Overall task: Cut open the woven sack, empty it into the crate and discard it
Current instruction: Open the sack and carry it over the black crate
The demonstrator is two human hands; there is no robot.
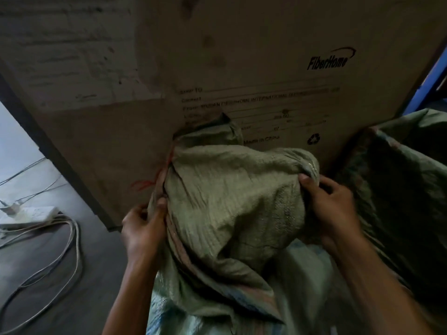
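A full green woven sack (232, 201) fills the middle of the head view, leaning against a big cardboard box. Its tied neck sticks up at the top, and a red string (154, 180) hangs at its left side. My left hand (142, 228) pinches the sack's left edge. My right hand (331, 209) grips a fold at its upper right corner. Beneath it lies more pale woven fabric (302, 281). No crate and no cutting tool are visible.
The cardboard box (254, 68) printed "FiberHome" stands close behind. Another green woven sack (406, 180) sits at the right, beside a blue frame (433, 76). On the dark floor at the left lie looped cables (60, 257) and a white power strip (26, 213).
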